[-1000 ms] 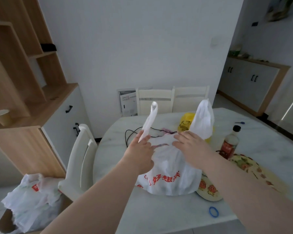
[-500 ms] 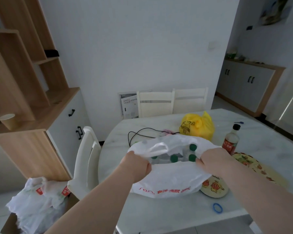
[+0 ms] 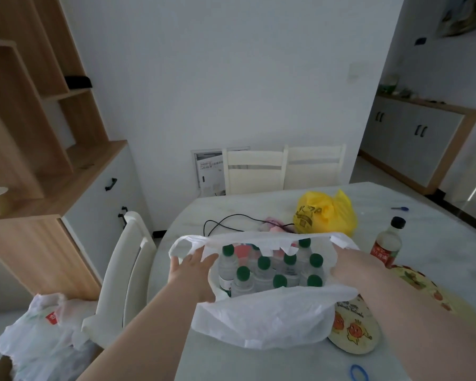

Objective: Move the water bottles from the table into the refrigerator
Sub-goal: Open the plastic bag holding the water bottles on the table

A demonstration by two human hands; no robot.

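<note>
Bag (image 3: 272, 320) mouth now wider; hands (image 3: 193, 273) (image 3: 349, 268) spread, pressing rim apart.

We face a plain white wall (image 3: 231, 78) at twelve o'clock, in dim, cool light. Two cream chairs (image 3: 283, 169) stand against it behind the pale marble table (image 3: 437, 243). At nine o'clock a third white chair (image 3: 127, 270) is tucked in beside the table. At ten o'clock rises a wooden shelf unit (image 3: 25, 105) over a white cabinet with black handles (image 3: 99, 193). At two o'clock a low sideboard with grey doors (image 3: 415, 141) stands in the adjoining space.
</note>
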